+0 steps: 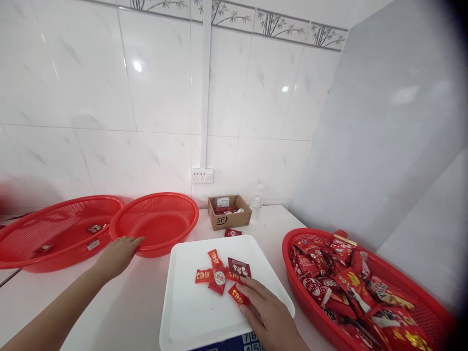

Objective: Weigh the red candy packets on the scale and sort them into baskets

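Bright, cool white light is washing over the glossy wall tiles (pixel 164 92), where two small lamp reflections are glaring. A softer sheen is spreading across the grey side wall (pixel 365 146). The white tray (pixel 193 312) is verging on overexposure, and the clear plastic bottle (pixel 257 207) is nearly melting into the pale background. Faint, soft-edged shadow is lying on the desk (pixel 139 292) beside the left forearm (pixel 69 300). The red sachets (pixel 203 276) near the right hand (pixel 268 312) are showing fairly crisp lettering, while the far left edge is blurring. Wide-angle distortion is tilting the tile lines and stretching the red basket (pixel 431 312) at right; a dark, hazy vignette is swallowing the right edge.
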Demonstrator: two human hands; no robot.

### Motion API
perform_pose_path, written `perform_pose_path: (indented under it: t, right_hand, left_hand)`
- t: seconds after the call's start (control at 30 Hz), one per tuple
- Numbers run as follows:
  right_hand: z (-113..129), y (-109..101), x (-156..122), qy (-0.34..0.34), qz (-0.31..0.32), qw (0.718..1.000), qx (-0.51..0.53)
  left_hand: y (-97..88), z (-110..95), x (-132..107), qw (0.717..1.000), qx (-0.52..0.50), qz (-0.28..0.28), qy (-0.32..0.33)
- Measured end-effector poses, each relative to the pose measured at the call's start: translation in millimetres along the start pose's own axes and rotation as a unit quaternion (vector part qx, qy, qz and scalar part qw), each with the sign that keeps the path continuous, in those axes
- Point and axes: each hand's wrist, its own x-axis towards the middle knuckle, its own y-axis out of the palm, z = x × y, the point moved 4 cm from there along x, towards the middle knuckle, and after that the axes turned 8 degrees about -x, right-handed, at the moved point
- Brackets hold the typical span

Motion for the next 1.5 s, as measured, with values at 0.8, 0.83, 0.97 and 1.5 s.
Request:
perform_pose_path:
  t: [0.8,0.83,0.97,1.5]
  right_hand:
    - [-10.6,0.4,0.0,0.054,-0.066,0.99,0.112]
    - [-10.5,1.2,0.2,0.051,-0.065,0.991,0.102]
    - [-7.8,1.7,1.0,0.038,-0.061,0.995,0.074]
    - [-1.3,-3.6,-1.2,0.011,-0.066,0.996,0.063]
  left_hand:
    - [15.6,-149.1,-16.1,0.982,-0.087,-0.056,0.156]
    - [8.8,-139.4,-10.4,0.984,-0.083,-0.079,0.137]
    - [-9.8,-114.0,3.3,0.985,-0.069,-0.143,0.071]
    - [45.6,-207.1,-33.7,0.954,-0.133,0.092,0.254]
